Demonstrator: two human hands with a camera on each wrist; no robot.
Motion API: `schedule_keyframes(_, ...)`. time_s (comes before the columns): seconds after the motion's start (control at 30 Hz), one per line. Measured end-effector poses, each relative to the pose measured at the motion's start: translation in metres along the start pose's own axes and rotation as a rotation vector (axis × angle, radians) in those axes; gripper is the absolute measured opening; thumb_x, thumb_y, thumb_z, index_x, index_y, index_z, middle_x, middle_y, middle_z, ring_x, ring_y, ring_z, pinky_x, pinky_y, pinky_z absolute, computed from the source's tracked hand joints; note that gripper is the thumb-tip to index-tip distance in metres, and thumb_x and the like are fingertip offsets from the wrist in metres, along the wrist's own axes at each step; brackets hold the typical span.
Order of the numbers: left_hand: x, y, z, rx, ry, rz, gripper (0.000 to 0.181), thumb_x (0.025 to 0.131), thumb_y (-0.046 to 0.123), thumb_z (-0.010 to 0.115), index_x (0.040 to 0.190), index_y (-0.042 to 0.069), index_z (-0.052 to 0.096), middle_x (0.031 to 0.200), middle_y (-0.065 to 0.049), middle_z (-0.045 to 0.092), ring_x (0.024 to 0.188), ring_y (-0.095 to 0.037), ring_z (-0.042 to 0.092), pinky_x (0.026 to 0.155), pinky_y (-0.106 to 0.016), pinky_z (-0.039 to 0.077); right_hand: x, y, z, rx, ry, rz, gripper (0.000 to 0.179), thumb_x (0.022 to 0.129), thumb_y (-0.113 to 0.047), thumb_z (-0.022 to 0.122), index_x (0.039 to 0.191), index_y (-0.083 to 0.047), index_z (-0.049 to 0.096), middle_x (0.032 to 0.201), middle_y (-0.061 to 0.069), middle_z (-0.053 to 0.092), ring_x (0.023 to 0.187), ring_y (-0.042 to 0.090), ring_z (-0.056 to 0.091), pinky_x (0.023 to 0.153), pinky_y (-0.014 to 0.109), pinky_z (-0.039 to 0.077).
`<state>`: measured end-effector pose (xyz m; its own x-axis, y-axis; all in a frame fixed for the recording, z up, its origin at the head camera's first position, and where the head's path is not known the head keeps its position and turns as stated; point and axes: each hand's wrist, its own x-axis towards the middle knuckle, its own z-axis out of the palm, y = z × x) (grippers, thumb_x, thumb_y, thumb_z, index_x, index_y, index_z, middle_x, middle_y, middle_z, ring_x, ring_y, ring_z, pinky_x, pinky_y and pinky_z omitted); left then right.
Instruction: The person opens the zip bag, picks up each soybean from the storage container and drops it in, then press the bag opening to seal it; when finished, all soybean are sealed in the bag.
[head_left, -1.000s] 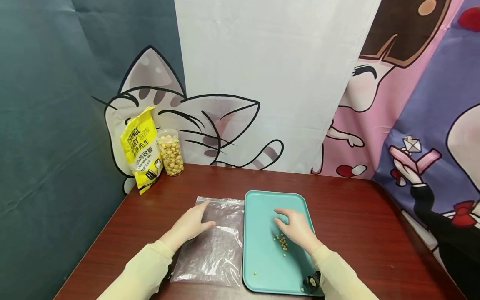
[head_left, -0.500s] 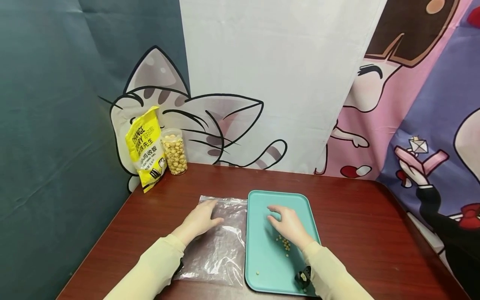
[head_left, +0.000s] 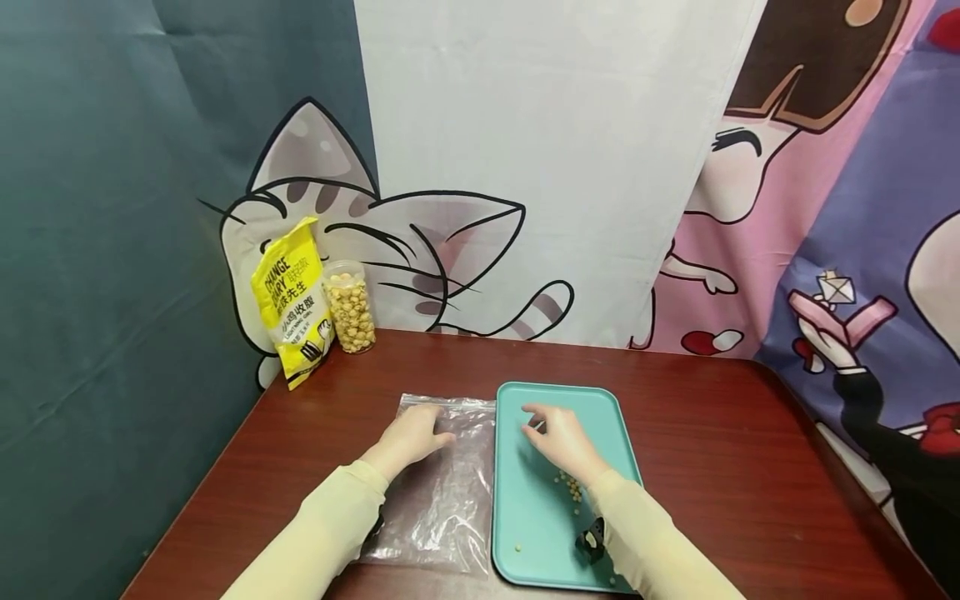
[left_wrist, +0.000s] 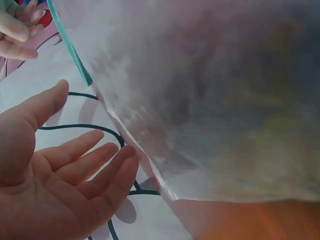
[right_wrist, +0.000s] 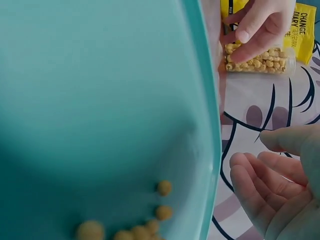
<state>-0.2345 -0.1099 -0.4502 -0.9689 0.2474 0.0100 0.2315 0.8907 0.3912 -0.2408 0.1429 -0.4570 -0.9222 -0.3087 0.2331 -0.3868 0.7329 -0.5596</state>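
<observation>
My left hand (head_left: pixel 408 439) hovers over the upper left of a clear zip-lock bag (head_left: pixel 457 492) lying flat on the table. In the left wrist view its fingers (left_wrist: pixel 107 185) are loosely bent, thumb apart, with nothing between them. Above a turquoise tray (head_left: pixel 536 533) on the bag's right side is my right hand (head_left: pixel 561 437). The right wrist view shows that hand's thumb and relaxed fingers (right_wrist: pixel 265 185) apart and holding nothing. Several small round tan beans (head_left: pixel 576 490) lie on the tray, partly hidden by the right forearm; a single bean (head_left: pixel 517 548) sits nearer the front.
At the back left of the brown table (head_left: pixel 720 467) stand a yellow snack bag (head_left: pixel 292 300) and a clear jar of popcorn-like pieces (head_left: pixel 350 308). A printed cloth (head_left: pixel 585 150) hangs behind the table's back edge.
Both hands have drawn closer together: the left has moved right over the bag, the right leftward and slightly forward over the tray. The bag, tray and beans stay in place.
</observation>
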Motion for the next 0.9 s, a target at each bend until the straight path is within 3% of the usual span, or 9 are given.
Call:
schedule_keyframes(0.13,0.007,0.006,-0.001,0.006,0.002,-0.010,0.054,0.083,0.030,0.072,0.122,-0.004,0.057,0.118,-0.019,0.063,0.111,-0.035,0.058,0.092,-0.046,0.045,0.008,-0.004,0.002,0.003,0.008,-0.008,0.029,0.084,-0.009,0.070,0.112,-0.003,0.067,0.073,-0.001,0.065,0.066,0.011,0.060,0.061,0.027,0.048)
schedule_keyframes(0.33,0.015,0.010,0.000,-0.030,-0.009,-0.031,0.058,0.083,0.028,0.071,0.129,-0.003,0.052,0.124,-0.020,0.059,0.116,-0.036,0.055,0.096,-0.046,0.043,0.017,-0.010,0.005,0.030,-0.019,-0.030,0.026,0.085,-0.010,0.069,0.109,-0.003,0.068,0.073,-0.001,0.065,0.065,0.010,0.059,0.058,0.025,0.047)
schedule_keyframes(0.6,0.026,-0.001,0.000,-0.021,0.020,-0.060,0.054,0.081,0.027,0.072,0.124,-0.001,0.056,0.118,-0.019,0.062,0.113,-0.035,0.057,0.092,-0.046,0.045,0.026,-0.014,0.012,0.067,-0.047,-0.017,0.023,0.086,-0.009,0.067,0.108,-0.002,0.067,0.076,0.002,0.066,0.069,0.014,0.060,0.059,0.027,0.047)
schedule_keyframes(0.9,0.032,-0.007,-0.002,-0.037,0.000,-0.093,0.051,0.084,0.026,0.070,0.123,-0.004,0.057,0.121,-0.021,0.060,0.118,-0.037,0.053,0.099,-0.049,0.040,0.033,-0.015,0.019,0.064,-0.048,-0.027,0.035,0.085,-0.006,0.067,0.117,0.004,0.062,0.074,0.004,0.066,0.068,0.015,0.062,0.061,0.027,0.049)
